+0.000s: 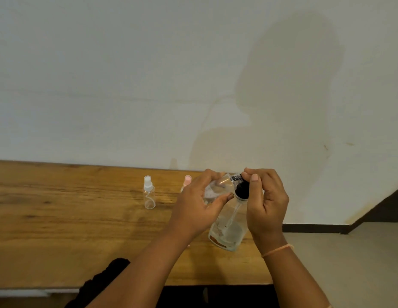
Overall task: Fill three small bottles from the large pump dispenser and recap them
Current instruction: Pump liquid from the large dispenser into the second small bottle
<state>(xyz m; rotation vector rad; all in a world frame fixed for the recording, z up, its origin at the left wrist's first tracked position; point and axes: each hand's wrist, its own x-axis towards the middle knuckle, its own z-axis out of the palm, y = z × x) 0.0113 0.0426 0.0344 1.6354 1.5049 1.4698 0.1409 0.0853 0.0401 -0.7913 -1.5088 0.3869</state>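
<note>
- Wooden table point(60, 230) against a white wall point(127, 74).
- Pump dispenser point(229, 232) near its right end.
- Left hand point(193, 214) grips a tilted small bottle point(218, 187); right hand point(266, 205) pinches the dispenser's pump.
- White-capped bottle point(149, 194) and pink-capped bottle point(187, 181) near the back edge.

The brown wooden desk point(71, 218) shows grain and a dull sheen. The small clear plastic bottle point(218, 187) I hold and the large clear plastic dispenser with a black pump point(229, 232) look smooth and glossy. The white wall point(127, 74) is matt.
</note>
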